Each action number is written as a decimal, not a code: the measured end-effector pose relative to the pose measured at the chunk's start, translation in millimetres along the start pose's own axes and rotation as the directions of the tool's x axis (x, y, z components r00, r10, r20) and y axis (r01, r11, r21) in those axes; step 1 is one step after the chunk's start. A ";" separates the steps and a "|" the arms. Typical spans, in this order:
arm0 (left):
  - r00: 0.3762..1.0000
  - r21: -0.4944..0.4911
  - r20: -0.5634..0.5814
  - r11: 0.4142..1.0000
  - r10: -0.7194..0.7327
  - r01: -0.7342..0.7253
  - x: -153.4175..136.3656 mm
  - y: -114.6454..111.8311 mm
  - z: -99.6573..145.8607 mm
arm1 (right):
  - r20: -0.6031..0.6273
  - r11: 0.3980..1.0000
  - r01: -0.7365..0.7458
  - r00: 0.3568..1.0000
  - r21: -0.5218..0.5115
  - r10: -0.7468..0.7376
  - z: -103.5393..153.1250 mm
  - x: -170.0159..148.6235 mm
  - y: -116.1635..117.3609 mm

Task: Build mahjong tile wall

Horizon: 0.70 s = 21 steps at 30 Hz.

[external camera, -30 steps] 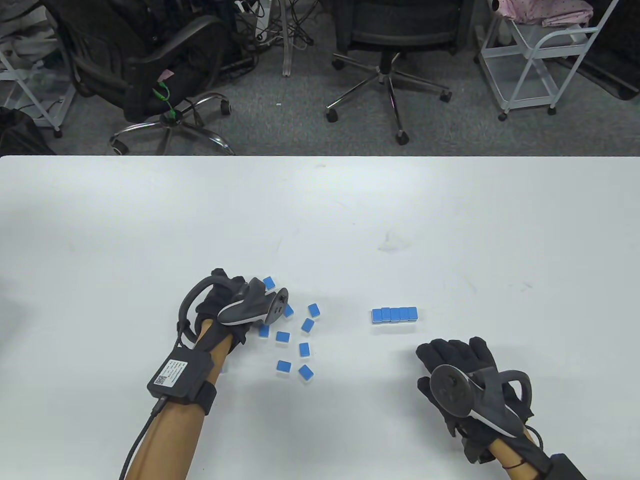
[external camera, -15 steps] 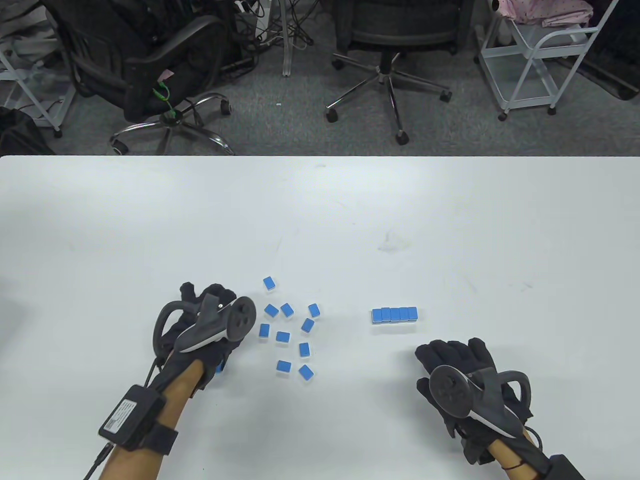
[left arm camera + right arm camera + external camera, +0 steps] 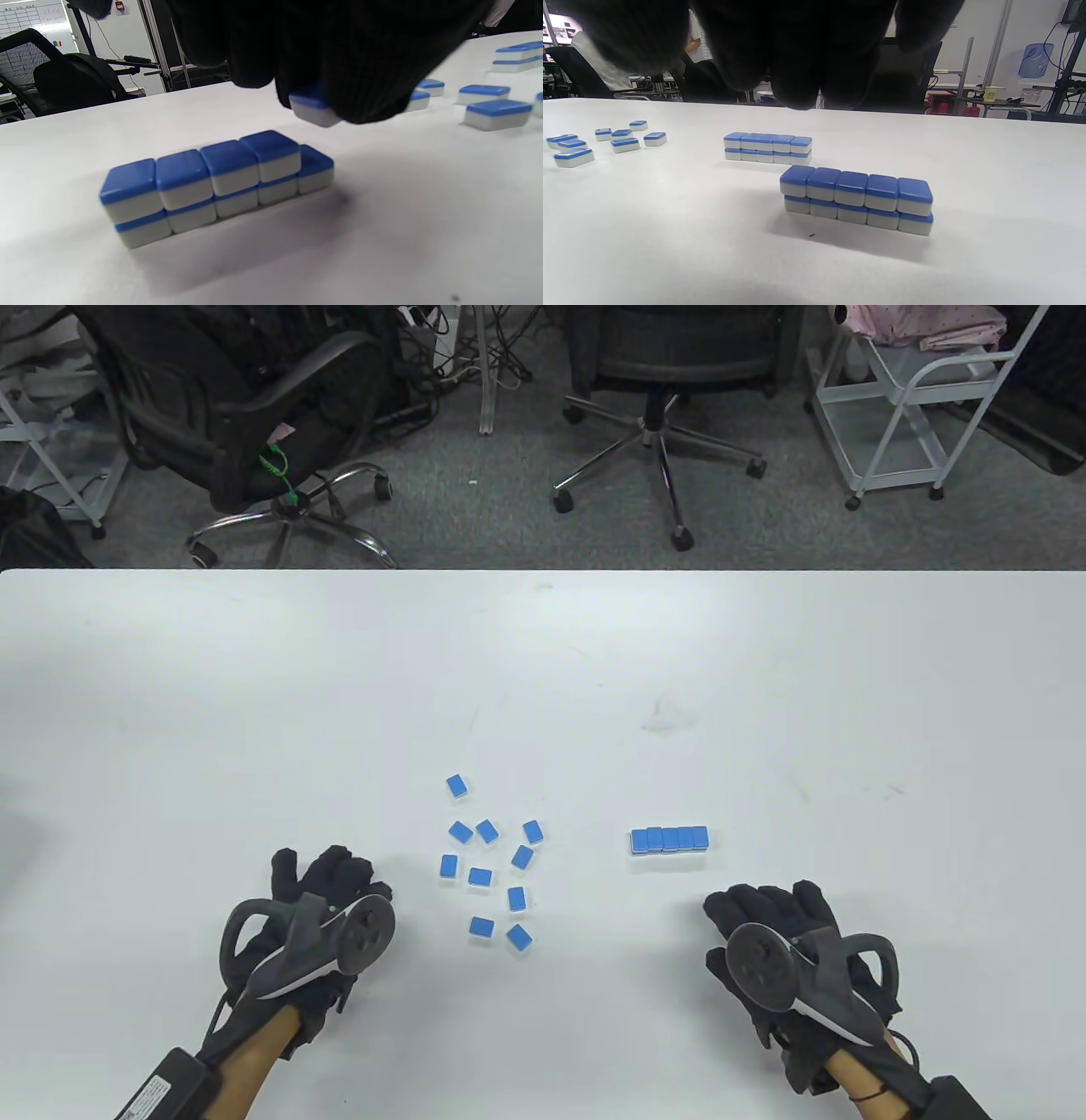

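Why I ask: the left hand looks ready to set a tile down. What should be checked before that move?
1. Held tile secure in the left hand grip: ok, pinched under the fingers.
2. Free slot on the wall: ok, four tiles sit on five, and the end bottom tile is bare.
3. Wall rows straight: ok.
4. Held tile lined up over the slot: cannot tell.
5. Right hand out of the way: ok, resting apart.
6. Loose tiles remain: ok, several.
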<state>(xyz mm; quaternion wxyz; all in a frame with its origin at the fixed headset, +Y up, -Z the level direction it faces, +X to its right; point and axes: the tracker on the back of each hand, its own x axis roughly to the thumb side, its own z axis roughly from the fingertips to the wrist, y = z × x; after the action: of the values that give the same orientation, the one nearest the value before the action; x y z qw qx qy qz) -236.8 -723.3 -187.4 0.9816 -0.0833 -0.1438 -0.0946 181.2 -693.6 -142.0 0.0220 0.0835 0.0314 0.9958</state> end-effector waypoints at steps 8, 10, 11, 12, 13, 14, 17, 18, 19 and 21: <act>1.000 -0.034 -0.006 0.999 -0.022 0.022 -0.9 -11.8 -3.7 | 0.006 1.000 -0.004 1.000 -0.004 0.004 -0.1 0.4 -0.7; 1.000 -0.038 -0.006 0.999 -0.028 0.028 -1.6 -12.3 -3.4 | 0.010 1.000 -0.005 1.000 -0.008 0.005 0.1 0.9 -0.8; 1.000 -0.041 -0.006 0.999 -0.030 0.030 -2.0 -12.0 -3.2 | 0.011 1.000 -0.007 1.000 -0.008 0.007 0.1 1.0 -0.6; 0.999 -0.043 -0.006 0.999 -0.034 0.033 -2.5 -11.8 -3.0 | 0.010 1.000 -0.008 1.000 -0.006 0.008 -0.1 0.9 -0.4; 0.999 -0.044 -0.006 0.998 -0.034 0.034 -2.5 -11.5 -2.9 | 0.009 1.000 -0.007 1.000 -0.005 0.007 -0.1 0.9 -0.4; 0.999 -0.045 -0.007 0.998 -0.035 0.034 -2.9 -11.5 -2.7 | 0.008 1.000 -0.004 1.000 -0.002 0.004 -0.2 0.7 -0.3; 1.000 -0.053 -0.004 0.998 -0.024 0.024 -4.4 -11.3 -2.3 | 0.007 1.000 -0.005 1.000 -0.001 0.005 -0.2 0.8 -0.3; 1.000 -0.058 -0.001 0.998 -0.013 0.013 -5.3 -10.8 -1.7 | 0.007 1.000 -0.006 1.000 -0.001 0.006 -0.2 1.0 -0.4; 1.000 -0.059 0.000 0.998 -0.005 0.005 -6.1 -9.6 -0.9 | 0.007 1.000 -0.005 1.000 -0.001 0.005 -0.2 1.1 -0.3; 1.000 -0.040 0.004 0.999 0.019 -0.019 -8.6 -3.3 3.2 | 0.006 1.000 -0.003 1.000 -0.001 0.003 -0.1 1.3 0.0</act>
<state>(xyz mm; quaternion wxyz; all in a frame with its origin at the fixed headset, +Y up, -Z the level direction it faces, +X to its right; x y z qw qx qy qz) -246.4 -724.4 -186.4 0.9802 -0.1044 -0.1432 -0.0880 179.9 -693.5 -141.9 0.0207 0.0866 0.0305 0.9956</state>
